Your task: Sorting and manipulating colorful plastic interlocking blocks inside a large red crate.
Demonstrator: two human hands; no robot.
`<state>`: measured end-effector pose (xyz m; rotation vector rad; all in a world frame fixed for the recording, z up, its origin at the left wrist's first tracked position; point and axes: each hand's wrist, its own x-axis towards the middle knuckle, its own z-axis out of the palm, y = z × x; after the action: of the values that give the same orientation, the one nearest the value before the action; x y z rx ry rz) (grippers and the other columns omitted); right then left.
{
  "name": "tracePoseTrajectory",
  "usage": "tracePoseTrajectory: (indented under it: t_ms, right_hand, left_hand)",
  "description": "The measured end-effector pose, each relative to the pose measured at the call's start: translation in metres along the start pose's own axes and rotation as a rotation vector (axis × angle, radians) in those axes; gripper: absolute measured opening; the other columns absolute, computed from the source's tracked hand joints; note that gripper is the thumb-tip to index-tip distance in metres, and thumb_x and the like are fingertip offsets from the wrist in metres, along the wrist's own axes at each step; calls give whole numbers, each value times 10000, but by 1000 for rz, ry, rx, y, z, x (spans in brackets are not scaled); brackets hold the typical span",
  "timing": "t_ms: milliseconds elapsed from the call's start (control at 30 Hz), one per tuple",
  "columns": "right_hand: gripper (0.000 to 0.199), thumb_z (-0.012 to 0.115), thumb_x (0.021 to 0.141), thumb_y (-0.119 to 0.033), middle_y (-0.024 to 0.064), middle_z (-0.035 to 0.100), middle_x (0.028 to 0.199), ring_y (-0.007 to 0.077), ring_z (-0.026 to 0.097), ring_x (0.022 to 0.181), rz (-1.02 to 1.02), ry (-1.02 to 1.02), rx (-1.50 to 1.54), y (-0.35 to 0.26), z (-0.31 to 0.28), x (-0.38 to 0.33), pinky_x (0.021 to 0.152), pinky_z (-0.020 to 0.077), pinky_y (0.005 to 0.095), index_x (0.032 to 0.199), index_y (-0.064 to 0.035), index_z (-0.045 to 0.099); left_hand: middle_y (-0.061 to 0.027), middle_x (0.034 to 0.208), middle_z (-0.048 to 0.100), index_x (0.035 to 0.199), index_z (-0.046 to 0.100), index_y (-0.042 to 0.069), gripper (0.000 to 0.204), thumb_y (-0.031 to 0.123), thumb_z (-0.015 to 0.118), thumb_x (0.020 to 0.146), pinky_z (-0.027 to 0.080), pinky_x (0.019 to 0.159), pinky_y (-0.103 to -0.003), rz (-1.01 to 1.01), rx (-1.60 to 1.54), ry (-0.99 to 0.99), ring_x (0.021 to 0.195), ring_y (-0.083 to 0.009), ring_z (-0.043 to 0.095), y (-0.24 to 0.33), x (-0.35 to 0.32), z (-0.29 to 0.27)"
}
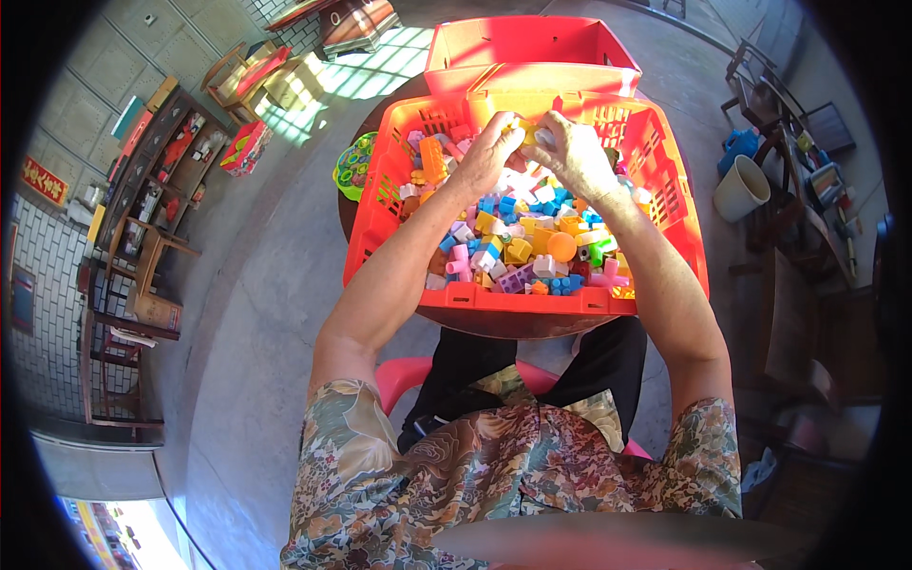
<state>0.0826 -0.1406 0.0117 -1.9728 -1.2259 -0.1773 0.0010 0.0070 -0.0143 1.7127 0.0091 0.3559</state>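
Note:
Both of my hands meet over the far half of a red plastic basket (pixel 560 302) full of mixed toy building bricks (pixel 518 249). My left hand (pixel 491 154) pinches a yellow toy brick (pixel 519 129) between thumb and fingers. Close against it, my right hand (pixel 577 160) has its fingers closed on a pale toy brick (pixel 545 139). Sunlight and the fingers partly hide both pieces, and I cannot tell if they are joined. An orange ball-like piece (pixel 561 247) and an upright orange brick (pixel 432 160) lie among the loose bricks below.
The basket stands on a dark round table (pixel 503 326). Behind it is a second red bin (pixel 532 49). A small green basket (pixel 353 171) sits at its left. A pink stool (pixel 391 382) is under me. Shelves (pixel 157 157) stand left, a white bucket (pixel 741 188) right.

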Motion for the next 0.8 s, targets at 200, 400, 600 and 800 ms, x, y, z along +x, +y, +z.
tracePoseTrajectory:
  t_ms: [200, 400, 600, 800]
  right_hand:
    - [314, 663, 730, -217, 212, 610, 764, 365, 609, 728, 6, 66, 32, 1, 6, -2, 648, 479, 400, 864, 27, 518]
    - [342, 652, 699, -201, 205, 618, 780, 348, 618, 734, 124, -102, 9, 7, 7, -1, 666, 489, 395, 916, 35, 534]
    - [452, 700, 651, -211, 151, 644, 898, 263, 635, 856, -60, -776, -566, 29, 16, 2, 720, 511, 377, 1056, -48, 582]
    - [367, 684, 675, -183, 141, 639, 934, 280, 622, 896, 113, -635, -427, 46, 8, 4, 740, 504, 382, 1000, -41, 588]
  left_hand:
    - [-58, 817, 569, 1216, 366, 61, 332, 272, 377, 960, 480, 651, -240, 6, 176, 71, 698, -109, 575, -10, 3, 10]
    - [-75, 863, 594, 1309, 317, 55, 413, 247, 383, 949, 484, 625, -237, -162, -89, 95, 730, -108, 590, -1, -6, 16]
    - [-189, 1068, 593, 1272, 411, 106, 574, 313, 561, 759, 447, 828, -420, -113, 913, -164, 927, -338, 598, -25, 1, -3]
    - [-120, 891, 651, 1065, 582, 92, 460, 321, 660, 674, 499, 705, -344, -140, 805, 4, 802, -240, 637, -34, 7, -35]
